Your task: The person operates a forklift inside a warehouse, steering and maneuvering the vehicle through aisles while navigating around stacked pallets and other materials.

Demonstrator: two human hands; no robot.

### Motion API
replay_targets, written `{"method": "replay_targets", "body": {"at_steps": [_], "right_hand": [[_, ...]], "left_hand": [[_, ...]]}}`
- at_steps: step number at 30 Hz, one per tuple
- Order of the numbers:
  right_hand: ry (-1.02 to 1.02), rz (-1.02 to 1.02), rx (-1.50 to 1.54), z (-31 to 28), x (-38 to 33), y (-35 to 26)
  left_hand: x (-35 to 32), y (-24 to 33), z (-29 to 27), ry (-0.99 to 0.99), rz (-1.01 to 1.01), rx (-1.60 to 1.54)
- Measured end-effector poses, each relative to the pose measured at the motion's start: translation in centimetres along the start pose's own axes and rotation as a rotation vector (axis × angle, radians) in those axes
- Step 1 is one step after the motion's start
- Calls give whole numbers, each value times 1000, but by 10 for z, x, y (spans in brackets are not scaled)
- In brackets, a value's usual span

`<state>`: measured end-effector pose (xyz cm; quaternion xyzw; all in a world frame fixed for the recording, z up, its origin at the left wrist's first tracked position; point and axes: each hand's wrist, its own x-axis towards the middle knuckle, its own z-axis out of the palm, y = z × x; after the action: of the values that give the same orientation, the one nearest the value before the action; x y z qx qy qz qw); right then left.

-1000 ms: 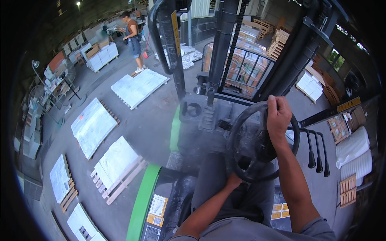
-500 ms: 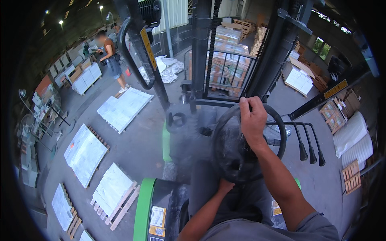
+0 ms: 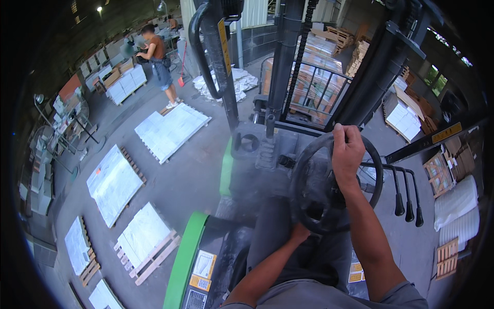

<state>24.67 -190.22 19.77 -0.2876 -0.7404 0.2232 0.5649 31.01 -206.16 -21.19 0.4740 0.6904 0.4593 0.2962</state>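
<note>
I sit in a forklift with a black steering wheel [image 3: 309,177] in front of me. My right hand [image 3: 347,152] grips the wheel's upper right rim. My left hand [image 3: 298,234] holds the wheel's lower rim, mostly hidden behind it. Right of the wheel stand three black control levers [image 3: 406,198]. The black mast [image 3: 288,56] rises ahead, and behind its guard sits a wrapped orange and white load [image 3: 314,82].
Pallets with white sheet stacks [image 3: 172,131] lie on the grey floor at left. A person in shorts [image 3: 157,62] stands at the far left by more stacks. White sacks [image 3: 455,211] and wooden pallets [image 3: 447,257] are at right. The green forklift body [image 3: 185,262] is below left.
The view has swung, so the floor pallets shifted rightward and downward in the picture. My right hand stays gripped on the wheel's top rim, and my left hand stays at its lower rim.
</note>
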Motion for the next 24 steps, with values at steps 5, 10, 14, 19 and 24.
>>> {"method": "replay_targets", "body": {"at_steps": [5,10,14,19,24], "right_hand": [[20,-18,-44,31,8,-2],[-26,-89,43,74,3,-5],[-118,-157,76,91,-23,-8],[-313,-175,76,73,-77,-3],[-396,-161,40,22,-98,37]], "left_hand": [[29,-51,5,-89,49,192],[50,-47,-30,-133,115,407],[68,-26,-61,-161,81,390],[89,-21,-68,-183,-27,213],[112,-24,-50,-170,-66,145]]}}
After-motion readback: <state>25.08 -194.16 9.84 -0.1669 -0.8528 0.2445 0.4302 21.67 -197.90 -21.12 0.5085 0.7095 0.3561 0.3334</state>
